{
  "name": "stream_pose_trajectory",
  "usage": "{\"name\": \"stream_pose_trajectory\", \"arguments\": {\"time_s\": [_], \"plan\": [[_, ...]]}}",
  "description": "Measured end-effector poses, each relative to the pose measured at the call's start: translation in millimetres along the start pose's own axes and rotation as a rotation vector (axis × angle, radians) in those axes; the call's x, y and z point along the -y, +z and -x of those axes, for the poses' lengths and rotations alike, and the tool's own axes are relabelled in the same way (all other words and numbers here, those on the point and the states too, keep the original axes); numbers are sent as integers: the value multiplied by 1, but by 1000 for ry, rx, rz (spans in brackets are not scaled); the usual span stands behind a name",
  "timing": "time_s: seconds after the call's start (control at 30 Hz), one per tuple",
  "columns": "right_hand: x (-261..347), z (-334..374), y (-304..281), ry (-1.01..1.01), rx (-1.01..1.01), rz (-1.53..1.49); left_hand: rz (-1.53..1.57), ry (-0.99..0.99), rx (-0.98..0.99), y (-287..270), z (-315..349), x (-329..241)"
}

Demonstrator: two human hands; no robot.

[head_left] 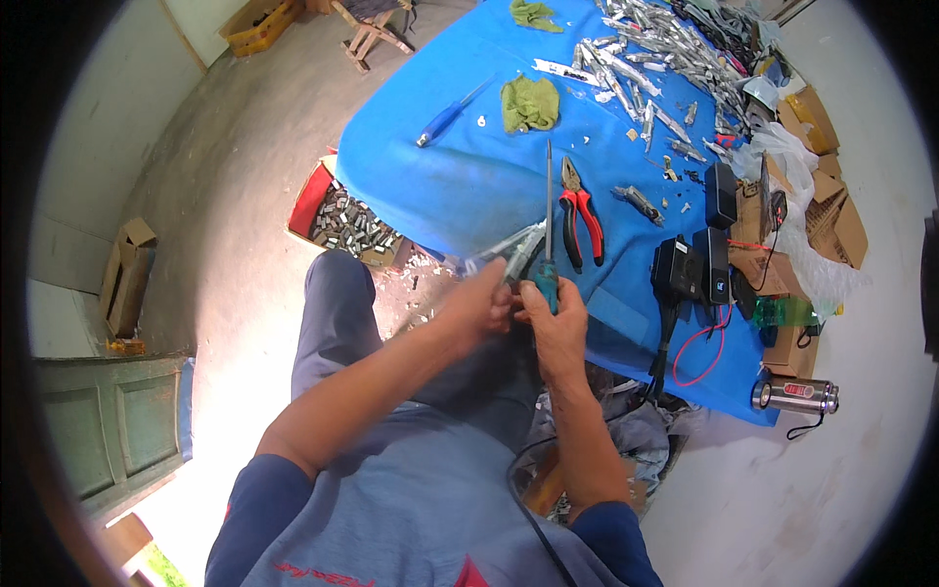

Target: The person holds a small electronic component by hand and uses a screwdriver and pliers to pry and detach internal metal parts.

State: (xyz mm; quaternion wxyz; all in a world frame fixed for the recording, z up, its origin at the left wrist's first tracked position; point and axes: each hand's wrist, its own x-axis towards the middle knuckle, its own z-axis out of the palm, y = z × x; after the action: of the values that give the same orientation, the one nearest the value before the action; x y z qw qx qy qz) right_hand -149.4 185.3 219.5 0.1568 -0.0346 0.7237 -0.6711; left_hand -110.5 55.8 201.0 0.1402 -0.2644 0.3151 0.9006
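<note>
My left hand, slightly smeared by motion, is closed round the near end of a silvery strip-like piece, which slants up past the table edge; its exact kind I cannot make out. Close beside it, my right hand grips a screwdriver by its teal handle, the long shaft pointing away from me. Both hands are above my lap at the near edge of the blue-covered table. Red-and-black pliers lie just beyond the right hand. To their right rests a loose silvery piece.
A heap of silvery strips covers the far right. A blue screwdriver and green cloth lie farther back. Black power adapters and a steel flask are at right. Below left stands a box of small metal pieces.
</note>
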Motion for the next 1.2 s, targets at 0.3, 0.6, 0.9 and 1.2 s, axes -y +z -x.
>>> {"name": "stream_pose_trajectory", "arguments": {"time_s": [0.3, 0.6, 0.9, 1.2], "plan": [[10, -1, 11, 40, 122, -308, -169, -4, 47, 7, 24, 4], [35, -20, -13, 76, 359, -12, -353, 43, 104, -31, 27, -3], [67, -72, -38, 148, 818, 356, -436, 226, 22, -44, 13, -28], [76, -118, -20, -124, 1071, 617, -494, 327, -64, -40, -3, -30]]}}
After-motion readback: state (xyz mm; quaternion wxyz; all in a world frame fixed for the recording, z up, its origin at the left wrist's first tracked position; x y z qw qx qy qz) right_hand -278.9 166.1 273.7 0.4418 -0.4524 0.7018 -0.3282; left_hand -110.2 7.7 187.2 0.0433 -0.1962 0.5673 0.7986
